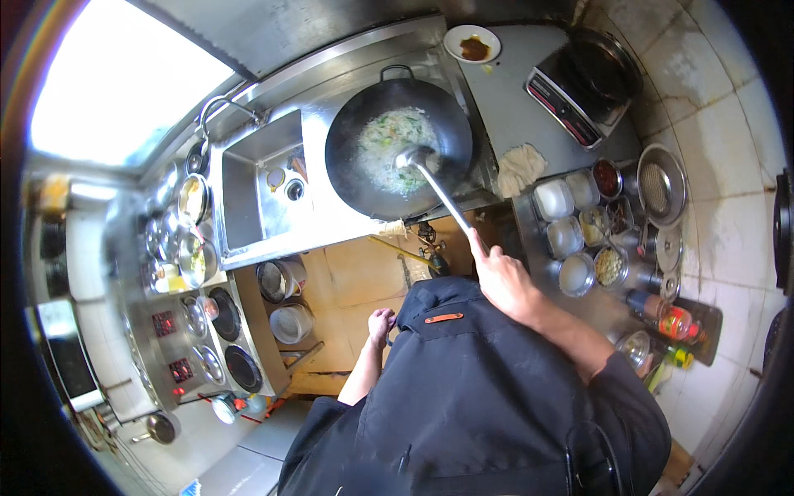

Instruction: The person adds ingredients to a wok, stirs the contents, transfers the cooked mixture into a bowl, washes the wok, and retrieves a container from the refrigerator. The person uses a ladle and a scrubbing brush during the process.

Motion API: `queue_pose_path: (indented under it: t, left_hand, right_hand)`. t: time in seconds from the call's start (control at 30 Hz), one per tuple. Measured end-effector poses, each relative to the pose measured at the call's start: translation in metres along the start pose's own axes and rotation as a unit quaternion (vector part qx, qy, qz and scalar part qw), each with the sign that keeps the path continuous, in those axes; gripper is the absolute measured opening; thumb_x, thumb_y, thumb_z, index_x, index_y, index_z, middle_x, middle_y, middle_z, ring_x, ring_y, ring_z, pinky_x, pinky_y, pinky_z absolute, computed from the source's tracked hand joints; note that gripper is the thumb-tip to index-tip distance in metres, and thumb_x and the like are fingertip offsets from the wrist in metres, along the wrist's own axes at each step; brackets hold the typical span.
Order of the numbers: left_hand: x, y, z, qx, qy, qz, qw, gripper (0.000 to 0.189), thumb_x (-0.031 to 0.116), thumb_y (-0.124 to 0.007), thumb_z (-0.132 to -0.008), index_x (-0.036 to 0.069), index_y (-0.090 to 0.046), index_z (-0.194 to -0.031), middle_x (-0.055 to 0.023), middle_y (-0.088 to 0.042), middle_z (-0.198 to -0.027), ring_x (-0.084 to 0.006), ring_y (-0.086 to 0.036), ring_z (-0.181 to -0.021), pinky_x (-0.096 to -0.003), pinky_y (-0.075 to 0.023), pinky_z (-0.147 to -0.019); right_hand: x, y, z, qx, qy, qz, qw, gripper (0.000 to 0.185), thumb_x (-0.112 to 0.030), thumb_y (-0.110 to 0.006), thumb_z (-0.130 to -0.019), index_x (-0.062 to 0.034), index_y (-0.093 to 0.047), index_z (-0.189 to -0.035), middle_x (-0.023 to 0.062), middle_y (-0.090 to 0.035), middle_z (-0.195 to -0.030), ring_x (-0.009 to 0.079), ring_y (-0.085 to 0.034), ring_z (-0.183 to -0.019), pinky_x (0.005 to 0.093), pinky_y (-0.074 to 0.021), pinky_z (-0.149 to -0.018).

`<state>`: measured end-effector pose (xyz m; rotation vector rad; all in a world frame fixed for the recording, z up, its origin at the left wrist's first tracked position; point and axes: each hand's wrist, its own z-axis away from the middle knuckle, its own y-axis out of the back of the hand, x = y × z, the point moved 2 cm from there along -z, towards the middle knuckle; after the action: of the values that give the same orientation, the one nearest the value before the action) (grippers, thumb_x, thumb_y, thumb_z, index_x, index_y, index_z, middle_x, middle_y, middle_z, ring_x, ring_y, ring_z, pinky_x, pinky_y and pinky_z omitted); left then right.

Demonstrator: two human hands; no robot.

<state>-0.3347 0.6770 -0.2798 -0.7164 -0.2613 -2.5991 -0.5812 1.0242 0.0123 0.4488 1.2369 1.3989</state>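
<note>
A large black wok (pixel 347 142) sits on the metal cooktop in front of me, with its loop handle at the far side. Pale, steaming food with green pieces (pixel 394 136) bubbles inside. My right hand (pixel 502 276) is closed around the handle of a metal ladle (pixel 443 195), whose bowl rests in the food. By the front of the black apron, my left hand (pixel 380 325) hangs with its fingers curled; whether it holds anything is unclear. A cloth is wrapped on the wok's near handle (pixel 391 228).
A steel sink (pixel 248 204) with a faucet lies left of the wok. To the right are a crumpled cloth (pixel 522 168), a portable stove (pixel 564 105), a sauce plate (pixel 456 38), seasoning containers (pixel 564 235) and bottles (pixel 676 322). Buckets (pixel 290 322) stand on the floor at left.
</note>
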Motion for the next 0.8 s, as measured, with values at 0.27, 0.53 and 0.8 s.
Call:
queue_pose_path:
  t: [0.27, 0.53, 0.8]
  left_hand:
    - [-0.062, 0.018, 0.021, 0.062, -0.011, -0.063, 0.996, 0.023, 0.008, -0.049, -0.100, -0.001, -0.062, -0.116, -0.0123, -0.066, -0.082, -0.0264, -0.068, -0.062, -0.0373, -0.0574, -0.052]
    - [-0.050, 0.019, 0.024, 0.116, 0.009, -0.092, 0.989, 0.024, 0.004, -0.054, -0.096, 0.001, -0.068, -0.116, -0.0125, -0.072, -0.097, -0.0209, -0.071, -0.078, -0.0338, -0.0582, -0.059]
    - [-0.026, 0.002, 0.007, 0.079, 0.009, 0.006, 0.997, 0.031, -0.005, -0.053, -0.089, -0.005, -0.065, -0.118, -0.0109, -0.065, -0.079, -0.0192, -0.062, -0.064, -0.0339, -0.0539, -0.059]
  right_hand:
    - [0.001, 0.001, 0.015, 0.037, 0.042, -0.009, 0.998, 0.079, -0.003, -0.053, -0.095, -0.0125, -0.017, -0.165, 0.0280, -0.063, -0.090, 0.0457, -0.068, -0.075, 0.0555, -0.0576, -0.070]
    - [0.036, 0.024, -0.024, 0.035, 0.015, -0.222, 0.974, 0.068, -0.010, -0.059, -0.095, -0.0131, -0.037, -0.160, 0.0157, -0.063, -0.069, 0.0248, -0.064, -0.054, 0.0425, -0.0539, -0.053]
    - [0.029, 0.019, -0.055, 0.077, -0.020, -0.336, 0.939, 0.074, -0.010, -0.061, -0.097, -0.0190, -0.030, -0.163, 0.0160, -0.061, -0.071, 0.0268, -0.060, -0.054, 0.0392, -0.0491, -0.049]
